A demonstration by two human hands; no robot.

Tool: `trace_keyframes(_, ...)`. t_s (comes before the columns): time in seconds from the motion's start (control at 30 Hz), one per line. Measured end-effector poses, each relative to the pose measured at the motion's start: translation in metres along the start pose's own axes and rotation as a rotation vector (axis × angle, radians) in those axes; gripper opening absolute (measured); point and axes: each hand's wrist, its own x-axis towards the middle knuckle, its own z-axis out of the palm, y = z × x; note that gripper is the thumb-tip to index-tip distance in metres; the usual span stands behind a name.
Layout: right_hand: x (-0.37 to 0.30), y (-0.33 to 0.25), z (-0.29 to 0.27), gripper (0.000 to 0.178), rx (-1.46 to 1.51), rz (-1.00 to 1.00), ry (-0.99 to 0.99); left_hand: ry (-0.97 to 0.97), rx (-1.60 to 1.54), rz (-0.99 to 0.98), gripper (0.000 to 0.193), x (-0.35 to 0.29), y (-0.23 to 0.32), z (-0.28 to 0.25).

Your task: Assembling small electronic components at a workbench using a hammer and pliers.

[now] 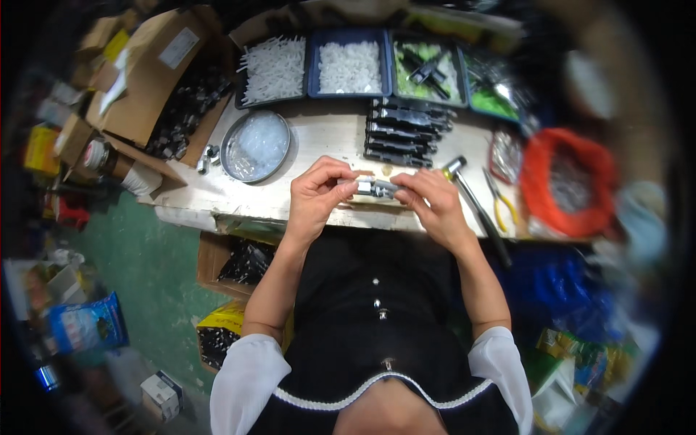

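Small grey-and-white part [375, 188] is up in both hands, over the bench's [319, 134] near edge, centred in front of the torso. From my end, left hand [315, 197]: thumb and index finger nearly closed, pinching the white end. Right hand [437, 206]: thumb and fingers likewise drawn in on the grey end; exact contact hidden behind the knuckles. I read the two-ended pinch as steadying it and keeping the middle exposed.

Long axis runs left to right, roughly along the bench edge, right end maybe a touch lower. White end points left, grey end right. Can't tell a front from a back.

Layout looks made for reach, I'd say: white sticks [272, 69] and white pieces [349, 67] sorted in trays at the back; dark assemblies [400, 136] lined up just beyond the hands, probably so they're easy to count. Hammer [480, 210] and yellow-handled pliers [503, 206] lie on the right, handles toward the wearer, presumably for quick pickup.
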Motion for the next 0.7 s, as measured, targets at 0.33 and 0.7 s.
trace_keyframes(0.33, -0.003, 0.006, -0.005, 0.019, 0.054, 0.057, 0.001, -0.03, 0.014, 0.015, 0.012, 0.002, -0.002, 0.005)
trace_keyframes(0.7, -0.005, 0.014, -0.009, 0.019, 0.142, 0.082, -0.043, -0.125, 0.422, 0.284, 0.013, 0.005, 0.0, 0.011)
